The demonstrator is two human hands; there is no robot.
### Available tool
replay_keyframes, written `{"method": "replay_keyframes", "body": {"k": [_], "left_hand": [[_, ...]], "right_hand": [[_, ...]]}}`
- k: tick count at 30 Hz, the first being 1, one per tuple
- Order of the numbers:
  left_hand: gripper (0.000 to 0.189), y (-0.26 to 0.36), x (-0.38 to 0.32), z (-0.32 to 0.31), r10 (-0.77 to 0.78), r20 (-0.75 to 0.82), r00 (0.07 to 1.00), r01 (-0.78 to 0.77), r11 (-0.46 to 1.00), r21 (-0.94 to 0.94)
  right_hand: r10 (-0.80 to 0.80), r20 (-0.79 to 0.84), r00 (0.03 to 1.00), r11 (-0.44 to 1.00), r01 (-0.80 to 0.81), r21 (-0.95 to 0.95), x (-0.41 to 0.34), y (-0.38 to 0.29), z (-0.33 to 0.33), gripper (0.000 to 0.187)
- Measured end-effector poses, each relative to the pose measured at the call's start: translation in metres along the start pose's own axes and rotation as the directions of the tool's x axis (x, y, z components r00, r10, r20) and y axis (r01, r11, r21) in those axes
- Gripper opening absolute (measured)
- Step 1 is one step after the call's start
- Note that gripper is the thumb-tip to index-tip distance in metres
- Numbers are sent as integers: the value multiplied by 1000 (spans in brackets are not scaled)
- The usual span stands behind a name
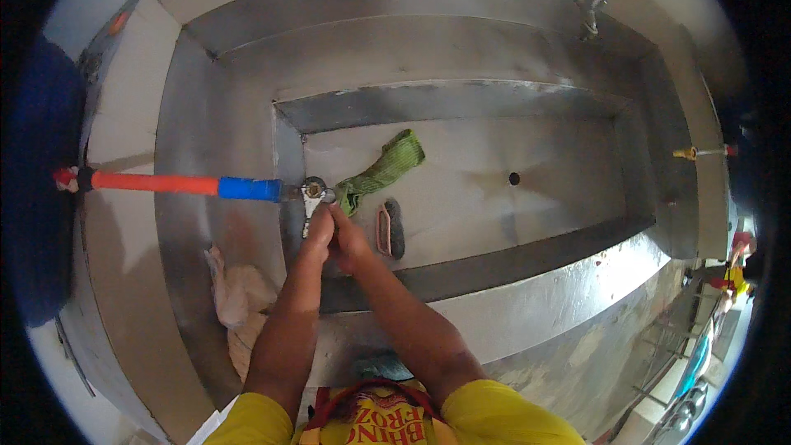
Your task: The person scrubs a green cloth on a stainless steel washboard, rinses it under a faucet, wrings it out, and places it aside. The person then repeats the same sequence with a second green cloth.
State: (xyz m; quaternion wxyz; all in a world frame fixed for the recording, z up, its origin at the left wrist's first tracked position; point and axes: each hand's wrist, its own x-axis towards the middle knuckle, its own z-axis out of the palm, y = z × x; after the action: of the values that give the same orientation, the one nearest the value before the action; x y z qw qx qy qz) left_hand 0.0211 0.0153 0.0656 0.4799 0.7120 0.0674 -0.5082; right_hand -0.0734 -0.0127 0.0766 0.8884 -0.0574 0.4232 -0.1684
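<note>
My left hand (319, 230) and my right hand (350, 238) are held close together over the left end of a sunken metal sink basin (457, 161). Their fingertips meet at the outlet of a metal valve tap (314, 188) with a pale lever. An orange and blue pipe (167, 184) feeds the tap from the left. My fingers hide what lies between the palms, and water is hard to make out. Just beyond my hands, a green ribbed cloth (389, 164) lies crumpled in the basin. Beside my right hand rests a scrub brush (390, 228) with dark bristles and a pinkish back.
What looks like a plucked poultry carcass (241, 296) lies on the ledge left of my forearms. A drain hole (514, 178) opens in the basin floor. One wall tap (592, 12) is at the far right, another yellow-ended tap (686, 153) at the right edge.
</note>
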Motion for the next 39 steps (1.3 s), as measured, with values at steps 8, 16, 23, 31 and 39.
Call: {"method": "replay_keyframes", "body": {"k": [8,16,23,31,39], "left_hand": [[57,18,-10,-50,311,172,935,-317,511,799],[39,39,-113,-38,249,197,948,-303,520,799],[32,51,-223,-49,226,293,929,-370,556,744],[23,73,-305,-65,118,227,967,-244,692,679],[21,71,-343,-80,17,186,982,-129,781,611]], "right_hand": [[-376,532,759,-361,409,-838,80,0,1,15],[-65,-333,941,939,-56,-339,90,-27,29,18],[-87,-293,952,881,-64,-470,105,-66,8,37],[-62,-386,920,944,-71,-322,96,-67,29,38],[-31,-192,981,993,9,-115,104,-91,9,36]]}}
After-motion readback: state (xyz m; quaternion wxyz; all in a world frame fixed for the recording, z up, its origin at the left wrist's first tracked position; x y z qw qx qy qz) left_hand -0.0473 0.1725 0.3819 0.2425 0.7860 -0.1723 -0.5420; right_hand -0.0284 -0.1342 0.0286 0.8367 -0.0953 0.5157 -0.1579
